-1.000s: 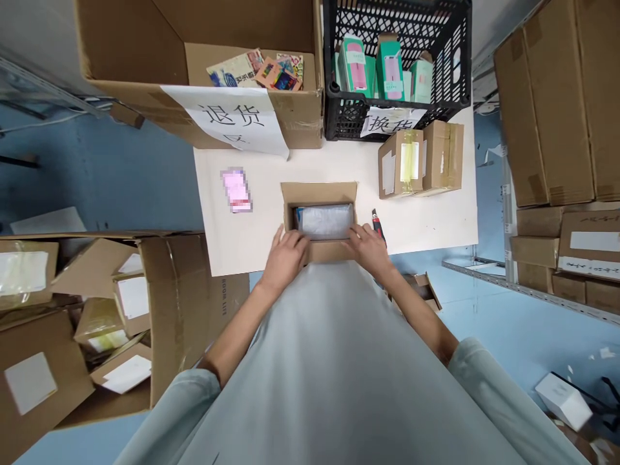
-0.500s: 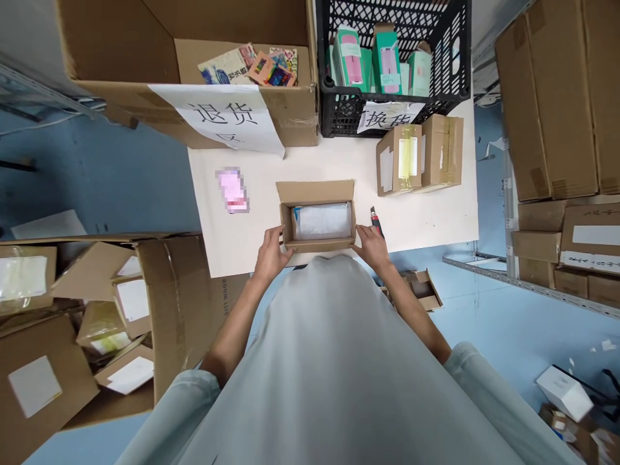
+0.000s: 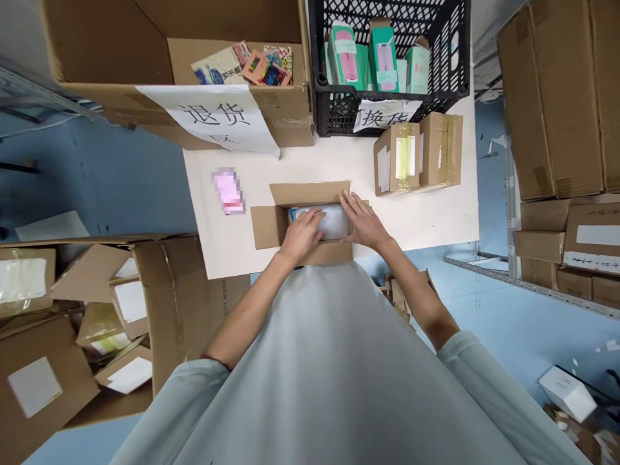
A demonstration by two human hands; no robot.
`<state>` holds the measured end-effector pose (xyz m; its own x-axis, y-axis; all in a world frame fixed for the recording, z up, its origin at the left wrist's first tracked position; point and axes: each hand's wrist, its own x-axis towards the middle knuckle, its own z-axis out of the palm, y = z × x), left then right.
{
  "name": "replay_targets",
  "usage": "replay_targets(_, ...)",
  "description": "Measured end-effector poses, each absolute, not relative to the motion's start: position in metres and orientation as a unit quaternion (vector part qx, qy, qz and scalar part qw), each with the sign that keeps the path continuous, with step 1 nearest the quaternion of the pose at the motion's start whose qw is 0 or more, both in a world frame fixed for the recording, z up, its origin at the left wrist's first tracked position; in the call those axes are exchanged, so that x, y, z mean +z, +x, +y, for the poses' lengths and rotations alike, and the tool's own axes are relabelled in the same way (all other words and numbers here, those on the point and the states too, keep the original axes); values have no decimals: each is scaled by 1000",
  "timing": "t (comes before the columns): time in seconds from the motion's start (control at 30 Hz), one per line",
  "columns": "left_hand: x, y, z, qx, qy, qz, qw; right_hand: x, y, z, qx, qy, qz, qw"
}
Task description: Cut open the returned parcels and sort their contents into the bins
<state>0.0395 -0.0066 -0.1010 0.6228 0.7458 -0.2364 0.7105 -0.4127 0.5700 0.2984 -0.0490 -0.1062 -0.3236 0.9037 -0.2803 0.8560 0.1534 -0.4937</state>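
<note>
A small open cardboard box [image 3: 267, 227] sits at the table's front edge with its flaps folded outward. Inside lies a package in whitish translucent wrapping [image 3: 334, 223], with a bit of blue at its left end. My left hand [image 3: 301, 234] reaches over the box's left part, fingers curved onto the package and apart from the thumb. At the box's right end, my right hand [image 3: 364, 223] has its fingers spread over the rim. Neither hand visibly grips anything. The red and black utility knife does not show; my right hand covers that spot.
Two taped cartons [image 3: 407, 158] stand at the right rear of the white table [image 3: 310, 161]. Behind are a black crate [image 3: 334, 110] of green boxes and a large carton [image 3: 295, 116] with a paper sign. A blurred pink item [image 3: 228, 190] lies left. Another big carton [image 3: 172, 310] holds boxes.
Both hands have moved from the box's front corners up onto its opening. The side and front flaps now lie outward. The knife has gone out of sight by my right hand.
</note>
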Motion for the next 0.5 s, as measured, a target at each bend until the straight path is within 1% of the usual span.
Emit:
replay_targets(0.17, -113, 88, 8, -49, 861, 419, 283, -118, 306, -33, 304, -577, -758, 19)
replay_targets(0.27, -119, 96, 12, -79, 863, 431, 251, -120, 306, -35, 306, -580, -754, 18)
replay_targets(0.5, -130, 105, 13, -108, 855, 455, 225, -134, 301, -37, 301, -588, -750, 21)
